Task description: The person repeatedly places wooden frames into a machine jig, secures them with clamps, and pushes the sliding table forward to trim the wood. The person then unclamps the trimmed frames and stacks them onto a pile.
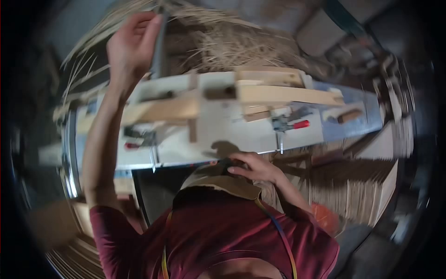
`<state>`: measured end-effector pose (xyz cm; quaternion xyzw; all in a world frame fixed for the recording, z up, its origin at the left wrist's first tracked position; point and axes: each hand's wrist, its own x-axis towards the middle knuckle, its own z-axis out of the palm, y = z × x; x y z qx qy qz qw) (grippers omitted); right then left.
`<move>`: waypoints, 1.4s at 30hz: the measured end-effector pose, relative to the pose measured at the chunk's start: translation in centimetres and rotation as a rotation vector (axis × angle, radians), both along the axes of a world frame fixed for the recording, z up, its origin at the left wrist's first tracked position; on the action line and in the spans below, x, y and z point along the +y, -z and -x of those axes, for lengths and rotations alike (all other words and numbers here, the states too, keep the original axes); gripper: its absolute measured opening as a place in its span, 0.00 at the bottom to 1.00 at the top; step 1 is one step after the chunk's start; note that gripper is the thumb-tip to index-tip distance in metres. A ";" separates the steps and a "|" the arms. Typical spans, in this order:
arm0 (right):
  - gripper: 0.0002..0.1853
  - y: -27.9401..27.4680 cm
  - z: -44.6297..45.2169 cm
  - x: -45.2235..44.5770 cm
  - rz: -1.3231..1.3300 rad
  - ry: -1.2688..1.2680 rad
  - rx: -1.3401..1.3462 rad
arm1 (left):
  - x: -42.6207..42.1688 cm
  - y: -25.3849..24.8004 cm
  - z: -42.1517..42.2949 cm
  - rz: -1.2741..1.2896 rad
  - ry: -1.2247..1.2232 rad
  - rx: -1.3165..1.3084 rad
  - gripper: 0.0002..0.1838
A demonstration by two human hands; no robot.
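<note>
My left hand [133, 44] is raised beyond the far left edge of the worktable [223, 125], its fingers curled closed beside an upright grey bar [161, 51]; what they hold, if anything, is hidden. Low at the near edge, my right hand [253, 167] has its fingers bent at a dark thing by the top of my apron [218, 179], too blurred to name. Wooden strips [288, 95] lie on the table. Two toggle clamps with red handles, one at the right [301, 124] and one at the left [132, 145], sit near the front edge.
Thin wood offcuts [237, 49] are heaped behind the table. Stacked boards [350, 197] stand below at the right, near an orange object [324, 217]. A small wooden block [350, 116] rests on the table's right end. Machinery at the far right is blurred.
</note>
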<state>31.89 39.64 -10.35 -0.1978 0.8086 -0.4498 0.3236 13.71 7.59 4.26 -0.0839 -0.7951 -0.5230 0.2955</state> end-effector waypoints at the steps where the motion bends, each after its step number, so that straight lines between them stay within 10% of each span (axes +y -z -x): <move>1: 0.23 -0.3 -0.5 2.8 0.013 0.085 0.022 | 3.1 0.1 4.8 0.200 0.060 0.040 0.12; 3: 0.25 -0.6 -1.1 8.1 0.038 0.247 0.068 | 9.4 6.2 13.9 0.443 0.387 0.108 0.13; 5: 0.25 -0.8 -1.5 13.4 0.079 0.421 0.126 | 15.7 11.3 20.6 1.210 0.640 -0.292 0.17; 10: 0.25 -4.0 -2.5 24.0 -0.045 0.951 0.168 | 26.6 29.8 26.3 1.166 0.753 -0.524 0.27; 12: 0.23 -5.0 -0.7 26.8 -0.044 1.132 0.322 | 24.9 43.1 31.5 1.140 0.932 0.177 0.19; 14: 0.21 -6.8 2.6 29.0 -0.043 1.196 0.418 | 26.9 32.1 25.9 0.981 0.773 -0.198 0.18; 20: 0.23 -10.0 18.4 29.6 -0.066 0.979 0.695 | 24.4 10.7 20.8 1.076 0.289 -0.265 0.11; 22: 0.28 -9.4 25.0 26.4 -0.047 0.880 0.615 | 18.6 10.6 23.4 -0.676 0.857 -0.456 0.12; 24: 0.32 -9.9 30.9 19.8 0.048 0.798 0.599 | 17.7 1.9 17.9 0.429 0.063 -0.184 0.14; 28: 0.26 -16.3 36.1 3.7 0.668 0.781 0.415 | 6.0 2.2 15.2 0.135 0.053 -0.013 0.16; 31: 0.22 -16.5 40.5 -4.7 0.615 0.533 0.589 | -4.8 -1.2 6.0 0.063 -0.193 0.028 0.15; 38: 0.25 -4.0 41.4 -24.6 0.096 -0.088 0.412 | -12.2 11.8 -17.9 -0.100 -0.738 -0.280 0.11; 42: 0.27 7.8 42.2 -31.6 0.039 -0.394 0.383 | -7.2 14.0 -19.7 0.040 -0.641 -0.348 0.13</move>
